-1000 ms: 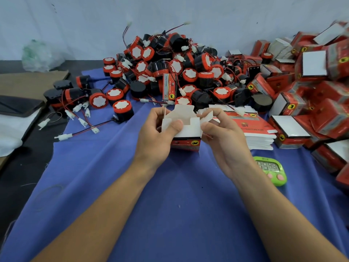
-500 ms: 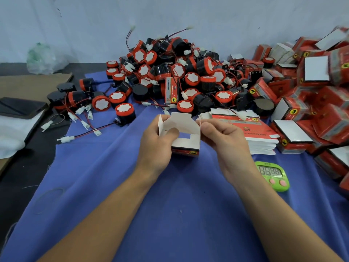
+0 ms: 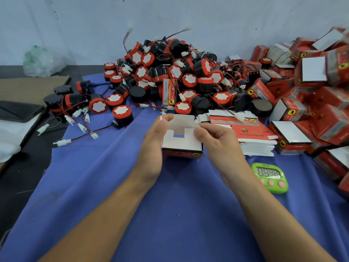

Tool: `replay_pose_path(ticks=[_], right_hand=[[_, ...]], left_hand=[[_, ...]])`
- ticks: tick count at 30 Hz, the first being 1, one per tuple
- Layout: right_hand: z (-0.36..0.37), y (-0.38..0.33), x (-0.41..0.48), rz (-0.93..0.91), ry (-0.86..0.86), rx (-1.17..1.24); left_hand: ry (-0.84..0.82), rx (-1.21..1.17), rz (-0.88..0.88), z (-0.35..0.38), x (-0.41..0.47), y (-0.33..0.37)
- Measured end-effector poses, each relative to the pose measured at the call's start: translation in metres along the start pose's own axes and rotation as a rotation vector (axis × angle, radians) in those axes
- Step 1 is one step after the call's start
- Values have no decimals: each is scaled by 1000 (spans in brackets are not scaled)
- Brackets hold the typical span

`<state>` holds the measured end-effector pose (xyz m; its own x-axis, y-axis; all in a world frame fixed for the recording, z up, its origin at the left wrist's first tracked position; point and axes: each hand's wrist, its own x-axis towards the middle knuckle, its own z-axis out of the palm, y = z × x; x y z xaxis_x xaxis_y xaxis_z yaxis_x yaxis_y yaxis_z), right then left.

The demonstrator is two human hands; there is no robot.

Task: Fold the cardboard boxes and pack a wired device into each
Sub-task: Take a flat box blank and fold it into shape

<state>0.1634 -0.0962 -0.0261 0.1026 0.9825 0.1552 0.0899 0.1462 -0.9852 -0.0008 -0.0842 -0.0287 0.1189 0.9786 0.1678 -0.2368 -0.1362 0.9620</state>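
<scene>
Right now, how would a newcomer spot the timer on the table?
Start at the blue cloth. Just right of the right hand, nearer than the stack of flat boxes, lies the timer. It is bright green with pink buttons, among red cartons.

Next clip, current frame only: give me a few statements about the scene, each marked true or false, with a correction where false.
1. The left hand and the right hand both hold the partly folded box above the blue cloth. True.
2. The green timer lies left of the left hand. False: it lies on the cloth to the right, beside the right forearm.
3. A stack of flat boxes lies just right of the right hand. True.
4. The pile of wired devices lies between the person and the hands. False: it lies beyond the hands, towards the wall.
5. The heap of folded red boxes is at the left edge. False: it is at the right edge.
</scene>
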Motion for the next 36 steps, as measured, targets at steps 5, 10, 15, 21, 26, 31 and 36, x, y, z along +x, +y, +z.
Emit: replay_pose_path(ticks=[5, 10, 15, 21, 26, 31, 36], right_hand=[[-1, 4, 3, 45, 134, -38], [0, 5, 4, 56, 191, -59], [0, 2, 7, 37, 184, 160], [-16, -4, 9, 141, -68, 438], [-25, -6, 7, 141, -194, 422], [-21, -7, 3, 107, -200, 327], [-15, -9, -1, 9, -164, 130]], left_hand=[[-78, 5, -113, -1, 2, 7], [-128, 135, -135, -1, 6, 5], [-66, 69, -155, 5, 4, 6], [-34, -70, -212, 6, 6, 11], [-124, -40, -165, 6, 6, 8], [-128, 28, -78, 0, 7, 4], [-37, 139, -12, -5, 6, 3]])
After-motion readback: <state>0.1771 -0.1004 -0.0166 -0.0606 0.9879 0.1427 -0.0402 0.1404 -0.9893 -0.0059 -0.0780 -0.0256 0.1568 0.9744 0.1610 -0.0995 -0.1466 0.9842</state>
